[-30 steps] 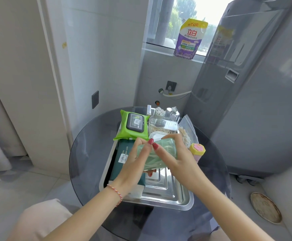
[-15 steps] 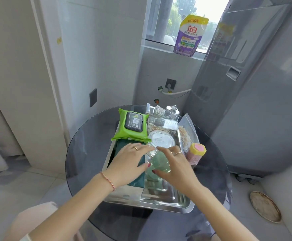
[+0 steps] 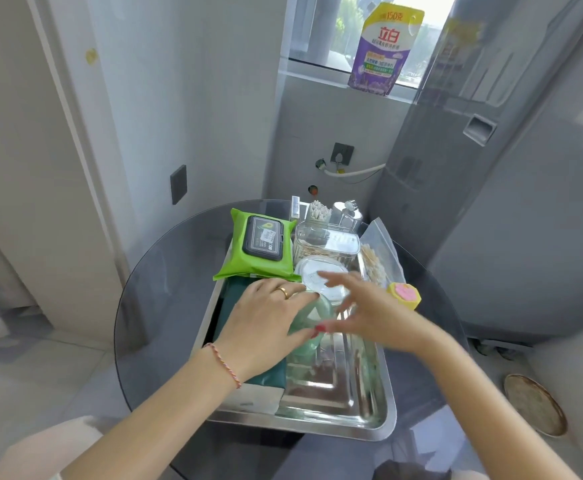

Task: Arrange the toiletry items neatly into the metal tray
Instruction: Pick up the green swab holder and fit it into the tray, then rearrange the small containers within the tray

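A metal tray (image 3: 369, 419) lies on a round glass table (image 3: 165, 306). In the tray stands a pale green translucent bottle (image 3: 305, 318). My left hand (image 3: 266, 323) holds it from the left, thumb and fingers around its side. My right hand (image 3: 369, 313) hovers just right of the bottle with fingers spread, blurred, holding nothing. A dark green pack (image 3: 269, 374) lies in the tray under my left hand. A green wet-wipe pack (image 3: 259, 247), a clear swab box (image 3: 328, 244) and a round clear lid (image 3: 321, 277) fill the tray's far end.
A yellow-and-pink jar (image 3: 404, 296) stands on the table right of the tray beside a plastic bag of swabs (image 3: 375, 261). Small bottles (image 3: 347, 211) stand at the far rim. A grey appliance (image 3: 491, 168) rises on the right, a detergent pouch (image 3: 383, 50) on the sill.
The green bottle went from held up in both hands down into the tray. My right hand has now let go and drawn away to the right. My left hand stays on it.
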